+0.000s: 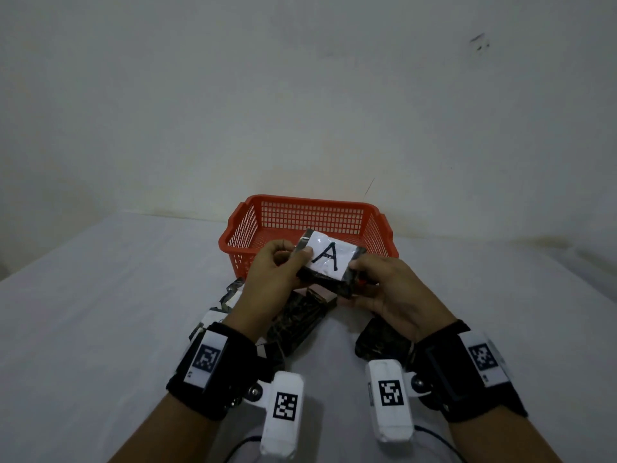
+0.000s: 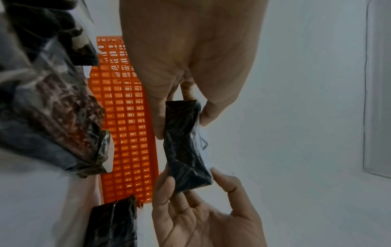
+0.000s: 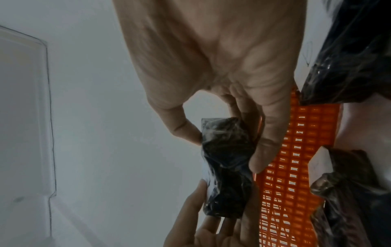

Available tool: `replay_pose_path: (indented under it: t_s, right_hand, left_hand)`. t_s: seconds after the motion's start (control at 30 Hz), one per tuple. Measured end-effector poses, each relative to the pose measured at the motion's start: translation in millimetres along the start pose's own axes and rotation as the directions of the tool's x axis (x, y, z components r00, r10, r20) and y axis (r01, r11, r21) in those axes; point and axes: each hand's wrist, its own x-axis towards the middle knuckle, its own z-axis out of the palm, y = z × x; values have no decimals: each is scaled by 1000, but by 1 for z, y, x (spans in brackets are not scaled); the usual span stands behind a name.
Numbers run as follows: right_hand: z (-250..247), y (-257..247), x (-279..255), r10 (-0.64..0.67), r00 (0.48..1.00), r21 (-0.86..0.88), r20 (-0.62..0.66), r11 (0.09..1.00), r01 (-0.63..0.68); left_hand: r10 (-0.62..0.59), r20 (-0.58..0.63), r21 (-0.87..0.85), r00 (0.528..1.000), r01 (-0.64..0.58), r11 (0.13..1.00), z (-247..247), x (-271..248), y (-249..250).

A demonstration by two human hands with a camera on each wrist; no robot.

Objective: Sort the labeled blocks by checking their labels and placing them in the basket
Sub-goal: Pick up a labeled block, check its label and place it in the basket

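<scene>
Nearest the person, under the wrists, lies a pile of dark wrapped blocks (image 1: 297, 324) on the white table (image 1: 100, 295), some showing slips of white label at their edges. One more dark block (image 1: 384, 342) lies below the right wrist.

Above the pile, both hands hold one block (image 1: 329, 267) between them, its white label turned up and reading "A". The left hand (image 1: 270, 279) pinches the block's left end with thumb and curled fingers; the right hand (image 1: 394, 292) grips the right end the same way, thumb on the upper face and fingers (image 3: 262, 150) beneath. The wrist views show the block as a dark, crinkled, film-wrapped bar held at both ends, clear of the table.

Just beyond the hands stands the orange basket (image 1: 240, 228), its near rim partly hidden behind the block. What shows of its inside holds no blocks.

The wrapping looks slick, so a loose pinch at either end could probably let the block slip as one hand lets go. A low carry could catch the basket's near rim and push the light basket back towards the wall (image 1: 300, 95).
</scene>
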Motion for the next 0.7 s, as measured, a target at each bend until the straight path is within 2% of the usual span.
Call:
replay_pose_path:
  t_s: [0.23, 0.43, 0.7]
  right_hand:
    - [5, -9, 8, -7, 999, -16, -47, 1000, 6]
    - [9, -21, 31, -1, 997, -86, -77, 996, -5]
    - [25, -54, 105, 69, 995, -155, -78, 985, -81]
  left_hand:
    - [-9, 17, 53, 1000, 8, 999, -4, 7, 14]
    - [-30, 37, 192, 999, 22, 981, -14, 29, 24]
    - [-144, 45, 259, 988, 128, 957, -23, 107, 59]
